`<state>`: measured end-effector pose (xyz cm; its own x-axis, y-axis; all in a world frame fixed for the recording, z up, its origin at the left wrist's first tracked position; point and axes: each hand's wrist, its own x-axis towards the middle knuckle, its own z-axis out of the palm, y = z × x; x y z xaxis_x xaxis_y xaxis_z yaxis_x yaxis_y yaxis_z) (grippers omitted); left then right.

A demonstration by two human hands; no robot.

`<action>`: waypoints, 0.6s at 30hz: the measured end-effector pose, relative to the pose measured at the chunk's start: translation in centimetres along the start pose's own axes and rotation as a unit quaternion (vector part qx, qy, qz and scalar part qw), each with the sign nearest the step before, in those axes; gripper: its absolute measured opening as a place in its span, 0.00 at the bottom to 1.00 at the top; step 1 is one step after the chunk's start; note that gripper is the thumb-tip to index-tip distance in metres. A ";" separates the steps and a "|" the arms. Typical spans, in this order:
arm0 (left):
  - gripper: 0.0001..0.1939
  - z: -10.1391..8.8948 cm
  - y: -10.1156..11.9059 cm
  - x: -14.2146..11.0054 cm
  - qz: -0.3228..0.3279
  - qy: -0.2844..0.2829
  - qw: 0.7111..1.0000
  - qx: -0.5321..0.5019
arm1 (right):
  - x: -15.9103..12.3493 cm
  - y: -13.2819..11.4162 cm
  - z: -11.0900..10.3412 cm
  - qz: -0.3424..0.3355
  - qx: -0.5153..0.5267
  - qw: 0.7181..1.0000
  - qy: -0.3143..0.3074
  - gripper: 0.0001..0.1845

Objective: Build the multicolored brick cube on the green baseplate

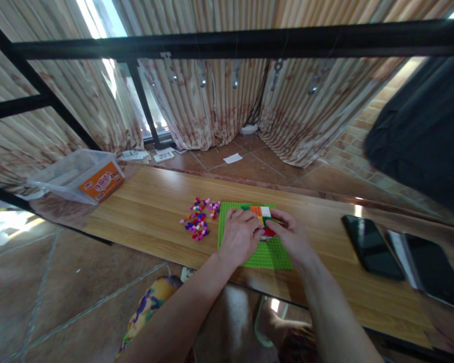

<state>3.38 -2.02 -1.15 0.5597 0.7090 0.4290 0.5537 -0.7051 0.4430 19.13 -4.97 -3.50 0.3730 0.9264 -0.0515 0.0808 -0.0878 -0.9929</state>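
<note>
A green studded baseplate (268, 257) lies on the wooden table, and a low block of toy bricks (256, 209) in orange, white, green, yellow and red stands on it. My left hand (242, 232) rests over the left side of the bricks, its fingers curled against them and covering part. From the right, my right hand (289, 232) has thumb and fingers closed at the bricks' right edge. Whether a single loose brick is between those fingertips is too small to tell. Left of the plate lies a loose pile of small colourful bricks (197, 224), mostly pink, purple and red.
A clear plastic box (68, 176) with an orange label stands at the table's left end. Two dark phone-like devices, a nearer-middle one (373, 247) and a far-right one (437, 269), lie on the right. A black metal bar (227, 44) crosses above, before striped curtains (227, 111).
</note>
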 end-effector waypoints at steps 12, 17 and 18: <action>0.06 0.3 0.8 -0.4 -0.005 0.018 1.000 0.015 | -0.3 0.1 0.1 -0.040 -0.010 0.999 -0.030 0.25; 0.05 0.3 0.9 -0.5 -0.014 0.018 1.000 0.019 | 0.0 0.4 0.0 -0.036 -0.039 0.998 -0.029 0.26; 0.06 0.3 0.9 -0.5 -0.016 0.017 1.000 0.020 | 0.1 0.5 0.0 -0.032 -0.042 0.998 -0.025 0.27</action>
<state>3.80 -3.04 -1.22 0.5205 0.7312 0.4408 0.5958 -0.6809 0.4259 19.22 -4.95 -3.98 0.3181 0.9481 0.0047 0.1815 -0.0561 -0.9818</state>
